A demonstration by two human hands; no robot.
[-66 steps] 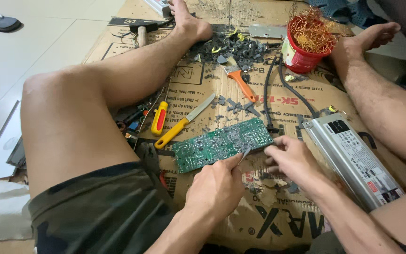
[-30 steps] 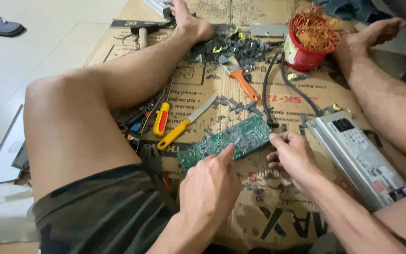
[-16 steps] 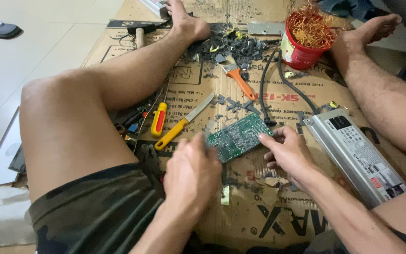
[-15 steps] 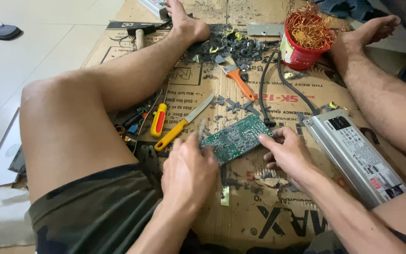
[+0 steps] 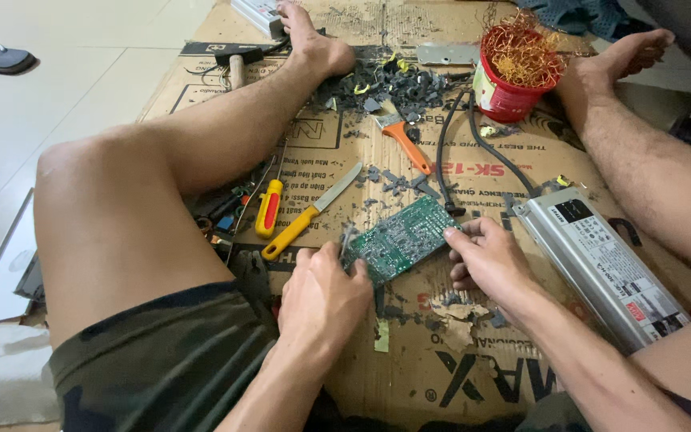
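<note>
Tilted further since a moment earlier, the green circuit board [image 5: 401,240] sat on floor cardboard [image 5: 473,376], left hand [image 5: 325,292] clamping its near end, right hand [image 5: 485,260] gripping its far edge; steady pressure would likely prevent slipping.

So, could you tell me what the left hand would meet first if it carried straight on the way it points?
Probably the green circuit board; the left hand already grips its near edge.
</note>
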